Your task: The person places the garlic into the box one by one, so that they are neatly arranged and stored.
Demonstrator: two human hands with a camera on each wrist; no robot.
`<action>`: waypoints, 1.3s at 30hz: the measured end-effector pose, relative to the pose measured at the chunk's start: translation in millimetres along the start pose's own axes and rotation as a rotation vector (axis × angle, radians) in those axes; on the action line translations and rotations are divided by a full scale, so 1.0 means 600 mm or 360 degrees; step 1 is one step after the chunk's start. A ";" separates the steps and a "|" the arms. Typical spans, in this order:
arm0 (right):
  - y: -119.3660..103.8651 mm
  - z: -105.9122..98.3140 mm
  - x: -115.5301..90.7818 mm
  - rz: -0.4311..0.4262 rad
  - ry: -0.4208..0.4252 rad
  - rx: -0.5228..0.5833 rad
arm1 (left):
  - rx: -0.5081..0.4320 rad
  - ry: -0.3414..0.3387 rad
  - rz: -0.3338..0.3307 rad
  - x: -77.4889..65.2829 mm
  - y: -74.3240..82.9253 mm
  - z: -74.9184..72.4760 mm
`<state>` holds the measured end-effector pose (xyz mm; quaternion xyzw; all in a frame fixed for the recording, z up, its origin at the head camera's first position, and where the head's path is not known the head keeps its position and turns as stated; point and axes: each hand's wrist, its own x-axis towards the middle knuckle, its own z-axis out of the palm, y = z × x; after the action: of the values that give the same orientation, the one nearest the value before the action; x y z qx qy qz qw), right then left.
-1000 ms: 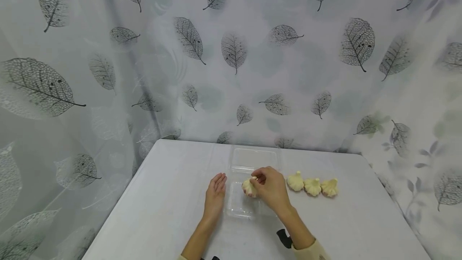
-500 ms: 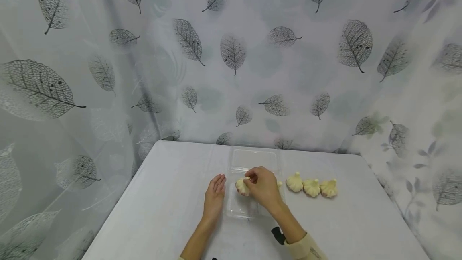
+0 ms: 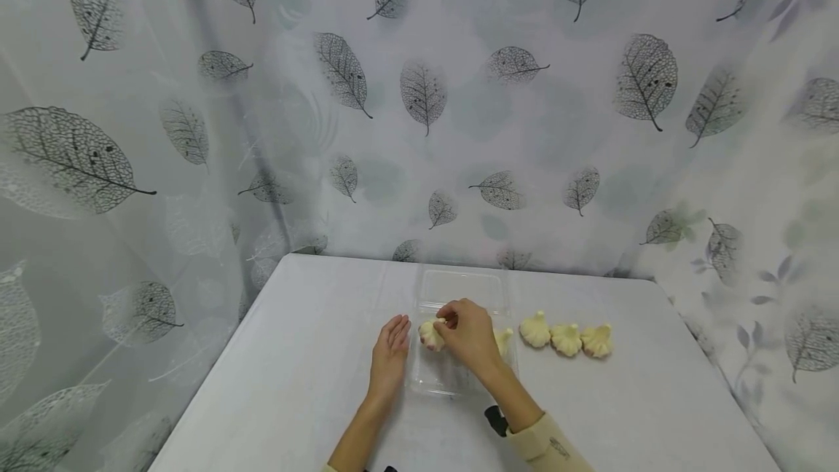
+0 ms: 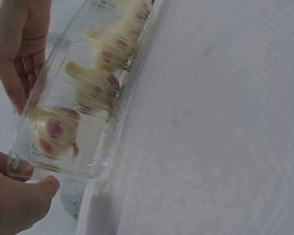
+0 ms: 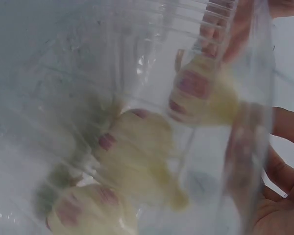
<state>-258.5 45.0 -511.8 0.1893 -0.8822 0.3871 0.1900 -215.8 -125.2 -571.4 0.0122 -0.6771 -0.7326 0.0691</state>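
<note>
A pale curtain (image 3: 367, 144) with printed leaves, dark and net-like, stands behind and at both sides. Before it is the table (image 3: 314, 319), covered in white. On the table lies a clear plastic container (image 3: 438, 382), with its clear lid (image 3: 462, 290) spread out flat on the far side.

The right hand (image 3: 475, 341) reaches over the container, and the left hand (image 3: 390, 357) stands along its left side. The left fingers are straight and close together, and they grasp nothing; whether they touch the plastic wall, I cannot tell surely. The right thumb and fingers pinch a garlic bulb (image 3: 430, 336) near its stem. The round body of this bulb is below and to the left of the fingertips, within the left part of the container, near the left hand. Whether it touches the container's floor, I cannot tell.

A second bulb (image 3: 503, 341) is at the right side of the container, partly hidden behind the right hand. Just outside, to the right, three more bulbs sit in a row: the near one (image 3: 535, 331), the middle one (image 3: 566, 340) and the far one (image 3: 597, 341). A small black piece (image 3: 496, 421) shows beside the right wrist.
</note>
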 end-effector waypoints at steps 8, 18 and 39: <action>0.005 0.016 0.004 0.0058 -0.0016 -0.0002 | -0.0017 0.0013 0.0027 0.003 -0.001 0.001; 0.020 0.031 -0.002 0.0085 -0.0052 0.0040 | -0.0020 -0.0005 0.0038 0.001 0.000 0.000; 0.023 0.014 -0.016 0.0122 0.0019 0.0120 | -0.0052 -0.0016 0.0032 0.002 0.002 -0.001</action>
<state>-258.4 49.3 -530.5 0.1601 -0.8725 0.4281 0.1729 -216.7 -125.8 -570.3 0.0006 -0.6654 -0.7429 0.0731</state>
